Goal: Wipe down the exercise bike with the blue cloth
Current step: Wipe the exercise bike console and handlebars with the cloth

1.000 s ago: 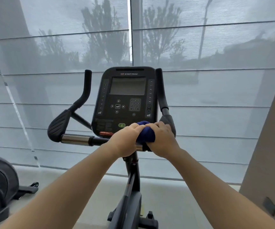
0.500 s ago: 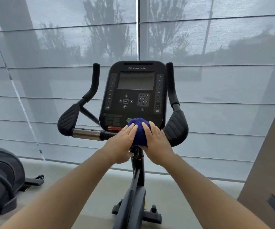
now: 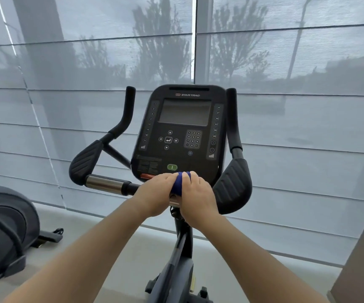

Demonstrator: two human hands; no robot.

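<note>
A black exercise bike (image 3: 182, 248) stands in front of me, its console (image 3: 183, 132) upright between two curved handlebars. The blue cloth (image 3: 179, 182) is bunched on the horizontal handlebar just below the console. My left hand (image 3: 154, 194) and my right hand (image 3: 195, 197) press together around the cloth from either side, fingers curled over it. Only a narrow strip of blue shows between the hands. The metal sensor grip (image 3: 104, 184) on the left bar is bare; the right elbow pad (image 3: 233, 184) sits beside my right hand.
Another dark exercise machine (image 3: 3, 232) stands on the floor at the far left. Grey window blinds (image 3: 297, 127) fill the wall behind the bike. A beige wall panel (image 3: 360, 259) rises at the right edge.
The cloth and both hands moved from the right end of the bar to its centre under the console, then pressed down lower on the bar. The view has shifted slightly.
</note>
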